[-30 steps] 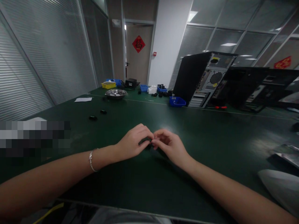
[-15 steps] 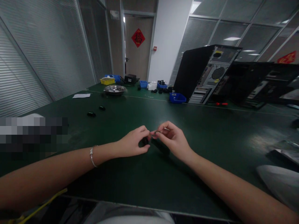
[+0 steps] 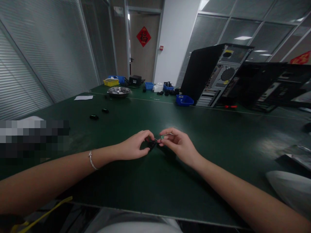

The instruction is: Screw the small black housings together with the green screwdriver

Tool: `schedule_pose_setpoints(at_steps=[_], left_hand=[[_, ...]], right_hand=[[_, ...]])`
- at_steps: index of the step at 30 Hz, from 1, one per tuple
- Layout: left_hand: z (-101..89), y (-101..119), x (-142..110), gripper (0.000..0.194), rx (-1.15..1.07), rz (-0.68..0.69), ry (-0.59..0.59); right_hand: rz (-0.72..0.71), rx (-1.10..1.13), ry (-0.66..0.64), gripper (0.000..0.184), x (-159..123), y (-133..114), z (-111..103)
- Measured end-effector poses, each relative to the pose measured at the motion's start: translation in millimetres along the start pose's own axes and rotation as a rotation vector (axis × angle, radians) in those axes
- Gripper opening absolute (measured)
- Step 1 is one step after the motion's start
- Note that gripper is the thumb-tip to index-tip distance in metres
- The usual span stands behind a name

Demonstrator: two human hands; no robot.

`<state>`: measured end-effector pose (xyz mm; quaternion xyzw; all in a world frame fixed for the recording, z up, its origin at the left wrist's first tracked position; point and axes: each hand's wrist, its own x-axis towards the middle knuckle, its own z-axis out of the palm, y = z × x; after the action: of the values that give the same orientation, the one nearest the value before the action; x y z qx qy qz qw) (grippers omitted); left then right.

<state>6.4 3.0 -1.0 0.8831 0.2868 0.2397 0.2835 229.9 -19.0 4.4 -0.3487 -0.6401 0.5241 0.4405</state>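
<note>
- Left hand (image 3: 133, 146): fingers are grasping the black part (image 3: 152, 145), which projects rightward.
- Right hand (image 3: 179, 144): fingers pinch, it seems, a green piece (image 3: 162, 137) between the tips.

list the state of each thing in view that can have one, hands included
Left hand: curled, holding a dark part
Right hand: pinching a green piece
Two black pieces: lying apart on the table
Metal bowl: upright
Blue bin: upright, open at the top
Paper: lying flat
Computer tower: standing
Door: cannot tell whether fully shut
</note>
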Motion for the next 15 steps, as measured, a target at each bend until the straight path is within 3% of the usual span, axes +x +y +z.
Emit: schedule_pose_setpoints(at_steps=[4, 12, 15], left_hand=[[2.8, 2.2, -0.3, 0.033, -0.027, -0.008, 0.017], [10.4, 3.4, -0.2, 0.037, -0.027, -0.058, 0.028], [11.2, 2.0, -0.6, 0.038, -0.013, -0.057, 0.039]], right_hand=[[-0.036, -0.087, -0.025, 0.021, -3.1, 0.8, 3.4], [-0.157, -0.663, -0.023, 0.020, -7.9, -5.6, 7.1], [-0.176, -0.747, -0.039, 0.021, -7.6, -7.8, 7.7]])
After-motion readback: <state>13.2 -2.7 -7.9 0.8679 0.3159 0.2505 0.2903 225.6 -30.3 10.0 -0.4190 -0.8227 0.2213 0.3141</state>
